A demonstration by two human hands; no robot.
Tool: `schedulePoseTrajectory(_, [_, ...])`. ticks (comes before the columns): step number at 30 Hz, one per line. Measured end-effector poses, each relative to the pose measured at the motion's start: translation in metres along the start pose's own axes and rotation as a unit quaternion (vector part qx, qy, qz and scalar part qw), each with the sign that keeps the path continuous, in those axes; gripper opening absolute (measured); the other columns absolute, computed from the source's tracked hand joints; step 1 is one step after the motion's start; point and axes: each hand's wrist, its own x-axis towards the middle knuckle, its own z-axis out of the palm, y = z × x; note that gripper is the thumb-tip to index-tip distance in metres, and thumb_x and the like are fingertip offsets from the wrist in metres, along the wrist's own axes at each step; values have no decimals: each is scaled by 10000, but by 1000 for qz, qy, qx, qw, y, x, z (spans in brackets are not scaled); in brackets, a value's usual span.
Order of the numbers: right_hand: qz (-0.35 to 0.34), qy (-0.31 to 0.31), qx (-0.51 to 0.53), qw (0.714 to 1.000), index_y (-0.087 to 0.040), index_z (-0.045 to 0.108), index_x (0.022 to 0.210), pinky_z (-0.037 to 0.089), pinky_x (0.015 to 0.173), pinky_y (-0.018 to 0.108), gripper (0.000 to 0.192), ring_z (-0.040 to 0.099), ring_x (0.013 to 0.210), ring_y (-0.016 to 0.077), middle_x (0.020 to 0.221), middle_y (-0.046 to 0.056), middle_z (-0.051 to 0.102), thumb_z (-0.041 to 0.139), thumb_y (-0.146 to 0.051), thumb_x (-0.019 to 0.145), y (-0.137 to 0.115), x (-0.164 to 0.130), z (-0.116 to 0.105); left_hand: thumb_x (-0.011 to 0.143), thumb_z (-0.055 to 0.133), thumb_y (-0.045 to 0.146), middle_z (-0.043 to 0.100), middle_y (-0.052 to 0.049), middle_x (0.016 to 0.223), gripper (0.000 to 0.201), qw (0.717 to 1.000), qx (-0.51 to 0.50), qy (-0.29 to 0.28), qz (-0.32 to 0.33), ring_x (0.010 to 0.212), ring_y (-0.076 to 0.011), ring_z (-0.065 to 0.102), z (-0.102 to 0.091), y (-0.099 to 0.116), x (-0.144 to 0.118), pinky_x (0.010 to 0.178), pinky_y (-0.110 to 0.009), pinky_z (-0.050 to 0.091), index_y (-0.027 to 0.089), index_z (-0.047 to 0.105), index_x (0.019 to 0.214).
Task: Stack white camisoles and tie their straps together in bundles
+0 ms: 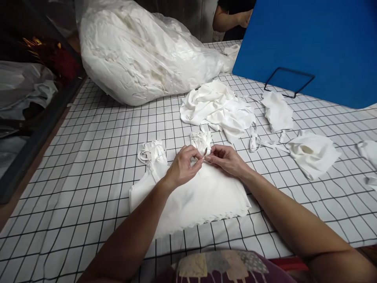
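Observation:
A flat stack of white fabric pieces (203, 200) lies in front of me, its near edge scalloped. Two bunches of thin white straps stick out from its far side: a left bunch (153, 152) and a middle bunch (201, 140). My left hand (186, 164) pinches at the base of the middle bunch, thumb and forefinger together. Close against it, my right hand (225, 158) pinches a small loop of white strap (207, 151). The fingertips of both hands meet there, and the exact spot they grip is partly hidden.
A big clear plastic bag (147, 51) of white cloth sits at the back. Crumpled white fabric (218, 106) and a loose white piece (312, 153) lie to the right on the checked tablecloth (88, 165). A blue board (318, 43) stands behind; another person's arm (225, 19) shows beyond.

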Motion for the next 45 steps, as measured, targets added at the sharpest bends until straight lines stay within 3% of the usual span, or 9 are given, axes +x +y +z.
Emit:
schedulePoseTrajectory(6, [0, -15, -88, 996, -173, 608, 831, 305, 553, 253, 276, 414, 629, 102, 723, -20, 498, 706, -431, 831, -9, -4, 1, 861, 574, 111, 595, -27, 861, 110, 1000, 3, -2, 0, 916, -187, 541, -3, 4, 1, 807, -318, 450, 182, 610, 786])
schedulePoseTrajectory(13, [-23, -27, -165, 986, -180, 591, 803, 290, 555, 261, 276, 390, 624, 108, 688, -27, 470, 648, -440, 877, -14, -8, 3, 870, 625, 218, 618, -29, 907, 22, 989, 122, -73, -46, 930, -214, 537, -18, 26, -8, 804, -356, 456, 202, 610, 874])
schedulePoseTrajectory(16, [-31, -39, -184, 982, -181, 582, 780, 301, 564, 261, 264, 394, 629, 108, 691, -27, 470, 647, -416, 882, -16, -9, 2, 813, 723, 274, 621, -36, 913, 167, 981, 165, -90, -58, 914, -226, 543, -15, 28, -16, 813, -380, 459, 194, 586, 867])
schedulePoseTrajectory(19, [-44, -54, -205, 976, -182, 586, 780, 340, 598, 270, 258, 428, 665, 118, 745, -9, 507, 647, -411, 881, -16, -9, 2, 783, 764, 280, 621, -28, 891, 220, 977, 181, -70, -83, 884, -218, 552, -5, 21, -25, 818, -391, 452, 191, 571, 838])
schedulePoseTrajectory(24, [-74, -70, -260, 960, -184, 571, 761, 374, 642, 279, 254, 452, 696, 124, 792, 3, 526, 649, -394, 879, -16, -8, 0, 770, 758, 210, 629, -2, 812, 186, 990, 104, -22, -94, 816, -186, 565, 8, 10, -32, 783, -359, 458, 197, 573, 779])
schedulePoseTrajectory(29, [-96, -105, -303, 942, -191, 567, 778, 380, 652, 287, 219, 464, 710, 136, 783, 8, 514, 606, -360, 912, -18, -8, -4, 781, 727, 175, 638, -1, 760, 124, 995, 26, -12, -92, 745, -157, 560, 11, 6, -32, 721, -318, 462, 189, 611, 737])
schedulePoseTrajectory(40, [-136, -156, -337, 919, -198, 565, 804, 395, 687, 293, 170, 475, 760, 156, 745, 7, 520, 612, -312, 920, -24, -8, -5, 774, 730, 191, 659, 7, 713, 117, 994, 1, -14, -112, 710, -141, 560, 13, 3, -30, 700, -291, 447, 182, 655, 685])
schedulePoseTrajectory(45, [-164, -151, -352, 909, -198, 555, 791, 402, 696, 301, 195, 481, 777, 170, 753, 25, 545, 603, -328, 927, -22, -9, -2, 779, 709, 181, 642, 6, 687, 145, 993, 27, -24, -110, 694, -142, 556, 12, 6, -29, 705, -294, 439, 175, 628, 659])
